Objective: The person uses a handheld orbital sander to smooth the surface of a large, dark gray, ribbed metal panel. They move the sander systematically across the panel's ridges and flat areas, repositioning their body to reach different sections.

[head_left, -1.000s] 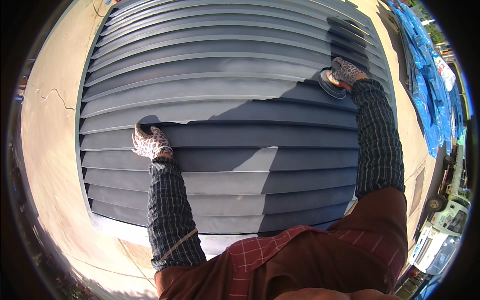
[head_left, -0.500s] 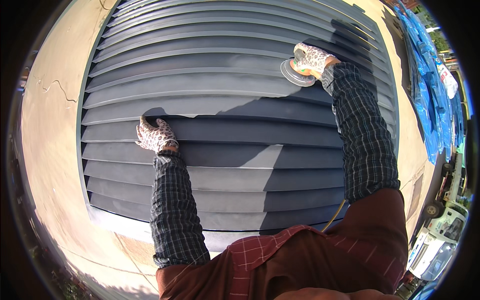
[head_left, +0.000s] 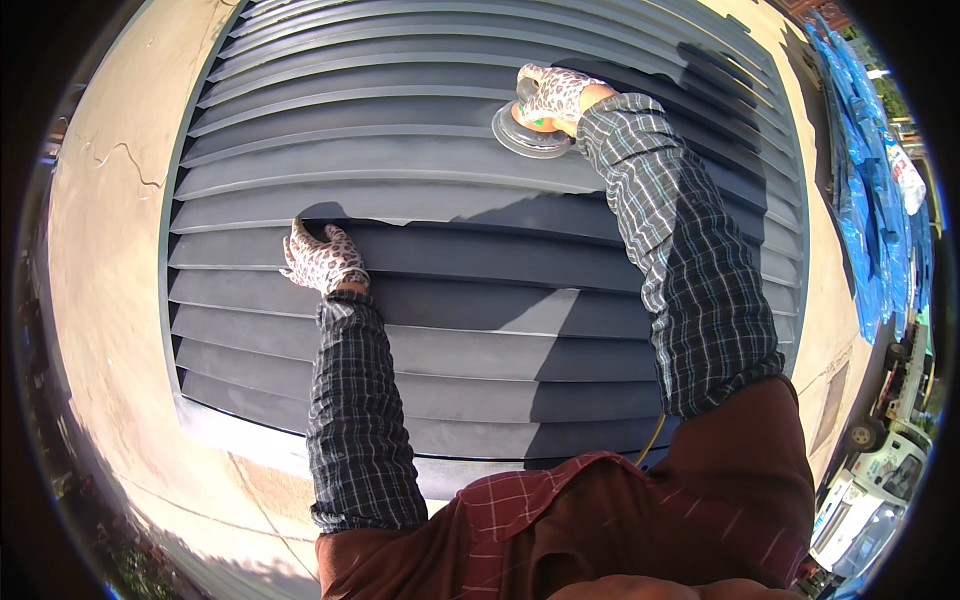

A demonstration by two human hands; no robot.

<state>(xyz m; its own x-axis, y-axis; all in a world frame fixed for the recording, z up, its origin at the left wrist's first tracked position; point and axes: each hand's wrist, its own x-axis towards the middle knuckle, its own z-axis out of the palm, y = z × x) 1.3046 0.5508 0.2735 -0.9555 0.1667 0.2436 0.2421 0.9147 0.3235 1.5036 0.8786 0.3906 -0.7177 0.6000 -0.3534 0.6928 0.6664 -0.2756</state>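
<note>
A large dark grey louver panel (head_left: 470,245) with long horizontal slats fills the middle of the view. On one of its upper slats, a round disc sander (head_left: 530,132) with an orange and dark body lies with its pad against the surface. My right hand (head_left: 558,95), in a spotted glove, is wrapped round the sander's top. Lower and to the left, my left hand (head_left: 325,262), gloved alike, rests against a slat's edge with thumb and fingers apart. It holds no tool. The sander's underside is hidden.
A beige wall (head_left: 110,230) surrounds the louver panel. Near my right upper arm runs a thin yellow hose (head_left: 651,440). Blue plastic sheeting (head_left: 862,190) hangs at the far right, with a white truck (head_left: 868,500) below it. My shadow falls across the slats.
My right hand has moved the sander leftward and slightly up along the slats. My left hand stays at about the same slat, while the whole view has shifted slightly.
</note>
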